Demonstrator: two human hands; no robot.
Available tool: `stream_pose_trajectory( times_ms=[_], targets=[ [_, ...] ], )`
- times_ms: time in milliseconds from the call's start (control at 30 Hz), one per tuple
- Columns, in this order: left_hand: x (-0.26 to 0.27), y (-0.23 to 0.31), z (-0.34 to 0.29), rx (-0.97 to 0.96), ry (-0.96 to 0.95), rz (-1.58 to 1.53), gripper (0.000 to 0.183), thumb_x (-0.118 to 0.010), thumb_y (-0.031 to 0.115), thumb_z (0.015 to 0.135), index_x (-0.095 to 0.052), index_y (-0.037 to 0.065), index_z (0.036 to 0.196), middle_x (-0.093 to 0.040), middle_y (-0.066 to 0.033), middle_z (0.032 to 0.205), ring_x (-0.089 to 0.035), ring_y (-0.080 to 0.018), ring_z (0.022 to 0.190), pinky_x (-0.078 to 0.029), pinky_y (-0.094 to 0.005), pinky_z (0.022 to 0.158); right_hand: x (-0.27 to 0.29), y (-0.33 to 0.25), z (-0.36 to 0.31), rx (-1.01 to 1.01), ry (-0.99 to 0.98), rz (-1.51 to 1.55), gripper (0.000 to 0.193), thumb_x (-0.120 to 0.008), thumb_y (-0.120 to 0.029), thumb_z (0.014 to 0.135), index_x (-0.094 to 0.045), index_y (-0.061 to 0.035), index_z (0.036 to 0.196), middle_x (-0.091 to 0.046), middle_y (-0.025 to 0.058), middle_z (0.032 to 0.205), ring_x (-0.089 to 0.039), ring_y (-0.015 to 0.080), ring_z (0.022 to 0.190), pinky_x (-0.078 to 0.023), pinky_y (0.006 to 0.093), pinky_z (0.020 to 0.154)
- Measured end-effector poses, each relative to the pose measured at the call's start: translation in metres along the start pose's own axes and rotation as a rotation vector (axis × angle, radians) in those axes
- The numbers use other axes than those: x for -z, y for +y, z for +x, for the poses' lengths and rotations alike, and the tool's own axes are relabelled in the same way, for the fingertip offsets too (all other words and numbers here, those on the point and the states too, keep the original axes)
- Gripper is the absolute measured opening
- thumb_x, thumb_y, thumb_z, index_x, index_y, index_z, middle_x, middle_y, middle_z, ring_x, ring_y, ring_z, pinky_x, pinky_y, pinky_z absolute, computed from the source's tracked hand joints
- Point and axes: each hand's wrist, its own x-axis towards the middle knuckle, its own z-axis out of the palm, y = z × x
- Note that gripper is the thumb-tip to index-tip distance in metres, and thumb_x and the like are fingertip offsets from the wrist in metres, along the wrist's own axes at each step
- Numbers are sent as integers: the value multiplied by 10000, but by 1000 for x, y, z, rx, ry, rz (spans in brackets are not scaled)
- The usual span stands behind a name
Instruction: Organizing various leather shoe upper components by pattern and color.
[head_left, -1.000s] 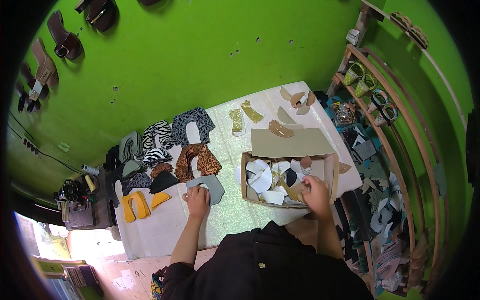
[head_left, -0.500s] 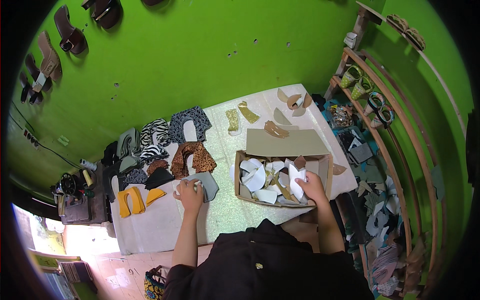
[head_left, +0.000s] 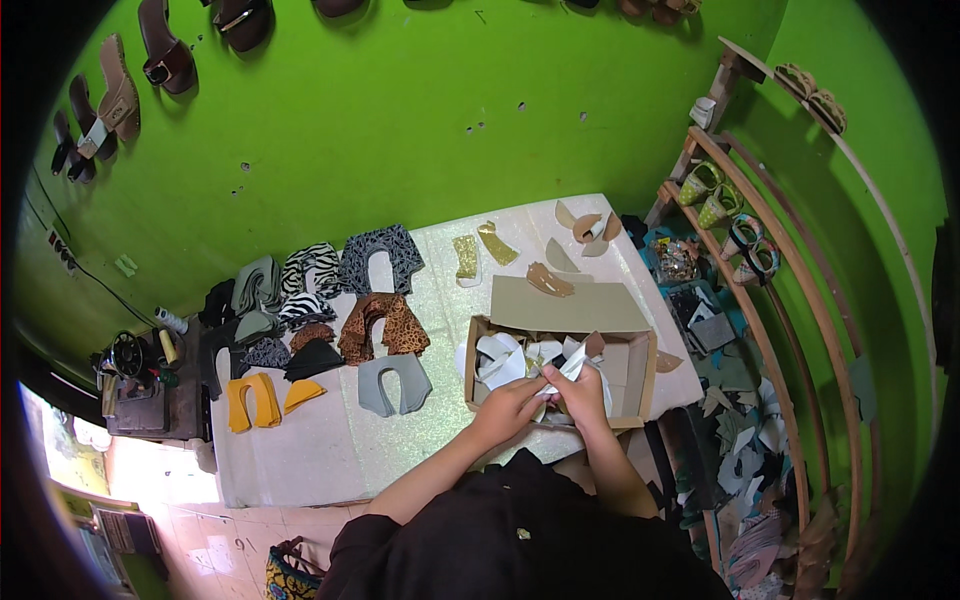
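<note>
Over a cardboard box (head_left: 634, 405), both hands meet. My right hand (head_left: 584, 394) is closed on a white cut piece (head_left: 567, 362) of sheet material, thumb along its face. Closed fingers of my left hand (head_left: 508, 412) press against the piece's lower edge beside the right fingertips; anything else in them is hidden. White, gold and brown offcuts (head_left: 497, 362) fill much of the box. Left of it lies a grey U-shaped piece (head_left: 396, 385), flat on the table. A leopard-print stack (head_left: 385, 328) of similar shape is behind that.
The box's flap (head_left: 570, 303) lies open toward the wall. Black, zebra and yellow pieces (head_left: 253, 402) lie on the left of the pale table (head_left: 300, 460). A sewing machine (head_left: 130, 360) stands far left. A wooden shoe rack (head_left: 790, 340) and scrap heaps (head_left: 735, 430) line the right.
My left hand has moved right from the grey U-shaped piece to the box and joined my right hand. The white piece has been drawn slightly left and nearer to me.
</note>
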Motion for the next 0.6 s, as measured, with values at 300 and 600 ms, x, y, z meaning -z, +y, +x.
stream_pose_trajectory(
  times_ms=[300,600],
  targets=[
    [25,-28,-13,429,227,-791,287,-532,206,931,-592,-48,1052,-647,-64,845,-610,-120,695,-489,-235,656,24,-2,4,5,65,156,145,-660,-57,796,-582,3,901,-618,42,815,-573,92,693,-457,245,621],
    [61,-29,-48,433,332,-636,247,-561,183,917,-602,-28,1039,-611,-21,791,-541,-69,678,-439,-209,643,7,1,-10,130,91,-56,51,-606,-4,787,-580,9,829,-629,106,960,-582,139,856,-444,267,777]
  ],
)
